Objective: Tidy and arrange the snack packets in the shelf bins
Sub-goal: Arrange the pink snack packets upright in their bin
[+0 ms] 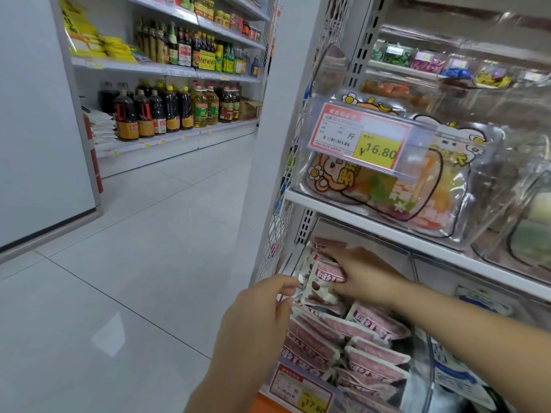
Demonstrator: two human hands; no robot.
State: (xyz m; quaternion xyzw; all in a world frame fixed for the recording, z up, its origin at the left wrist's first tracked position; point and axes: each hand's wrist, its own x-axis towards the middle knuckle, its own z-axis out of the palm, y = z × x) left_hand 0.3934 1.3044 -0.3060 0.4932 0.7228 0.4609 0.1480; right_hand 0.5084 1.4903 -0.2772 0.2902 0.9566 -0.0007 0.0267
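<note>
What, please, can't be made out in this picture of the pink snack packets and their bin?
Head view:
- Left hand grip: whether it pinches a pink packet or the bin wall; blurred.
- Packets at the back: hidden by the right hand and the shelf above.
- Lower price tag: cut by the bottom edge, print blurred.
- Blue-white packets: partly covered by the right forearm.

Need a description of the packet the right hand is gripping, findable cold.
Find the yellow 16.80 price tag; go to the clear bin below it, full of pink packets. At its back left, the right hand grips one packet standing upright, white face with dark red fruit showing, while its neighbours lie flat.
</note>
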